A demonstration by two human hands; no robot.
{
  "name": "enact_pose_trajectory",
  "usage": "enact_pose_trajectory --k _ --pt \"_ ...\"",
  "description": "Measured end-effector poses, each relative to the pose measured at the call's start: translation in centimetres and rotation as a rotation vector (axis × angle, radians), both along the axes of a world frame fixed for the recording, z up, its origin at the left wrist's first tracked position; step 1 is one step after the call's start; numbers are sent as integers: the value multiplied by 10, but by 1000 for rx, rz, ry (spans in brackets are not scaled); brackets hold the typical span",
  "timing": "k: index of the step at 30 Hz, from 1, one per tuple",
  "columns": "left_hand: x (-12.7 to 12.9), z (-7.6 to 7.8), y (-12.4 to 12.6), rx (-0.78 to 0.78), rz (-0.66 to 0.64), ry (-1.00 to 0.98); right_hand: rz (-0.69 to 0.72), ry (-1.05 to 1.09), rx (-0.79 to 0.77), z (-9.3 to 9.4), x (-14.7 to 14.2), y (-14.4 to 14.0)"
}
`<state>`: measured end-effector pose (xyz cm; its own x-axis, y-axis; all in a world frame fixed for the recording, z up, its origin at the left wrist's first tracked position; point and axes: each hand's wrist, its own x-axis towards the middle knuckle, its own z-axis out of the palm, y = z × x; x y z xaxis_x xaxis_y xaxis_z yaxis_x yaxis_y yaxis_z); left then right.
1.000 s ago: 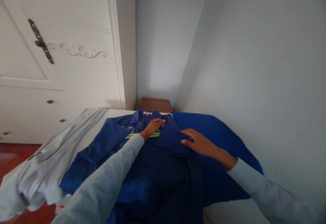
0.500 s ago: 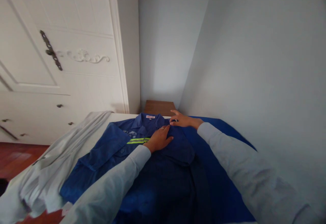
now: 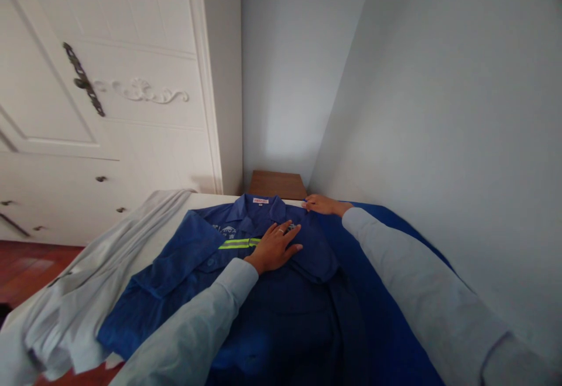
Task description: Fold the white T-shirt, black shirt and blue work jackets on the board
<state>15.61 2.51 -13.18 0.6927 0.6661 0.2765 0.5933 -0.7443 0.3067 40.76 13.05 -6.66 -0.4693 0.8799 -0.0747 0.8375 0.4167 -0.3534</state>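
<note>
Blue work shirt [image 3: 281, 292] flat, yellow reflective stripe [image 3: 239, 243]; left hand [image 3: 276, 247] splayed on chest; right hand [image 3: 322, 204] flat at shoulder.

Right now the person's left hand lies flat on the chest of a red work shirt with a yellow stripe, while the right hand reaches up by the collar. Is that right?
Not quite: the work shirt is blue, not red, as the head view shows. The rest holds: the left hand lies flat on its chest beside the yellow stripe, and the right hand reaches up by the collar.
</note>
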Motion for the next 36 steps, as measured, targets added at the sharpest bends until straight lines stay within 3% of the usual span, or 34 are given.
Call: enact_pose_trajectory --k 8,14,17,21,25,31,36 --pt "1 1 -1 26 -53 61 117 -47 31 -11 10 -26" --pt "2 -2 1 58 -59 101 -58 70 230 -21 21 -50" --pt "2 -1 1 59 -50 108 -12 195 270 -16 18 -90" --pt "3 -1 1 56 -46 122 58 242 236 -10 13 -167" --pt "3 -3 3 77 -53 116 -14 206 207 -19 4 -217" --pt "3 -6 5 99 -58 129 -244 18 445 -32 -6 -216" --pt "3 -7 5 81 -51 112 -375 -84 535 -40 3 -222"
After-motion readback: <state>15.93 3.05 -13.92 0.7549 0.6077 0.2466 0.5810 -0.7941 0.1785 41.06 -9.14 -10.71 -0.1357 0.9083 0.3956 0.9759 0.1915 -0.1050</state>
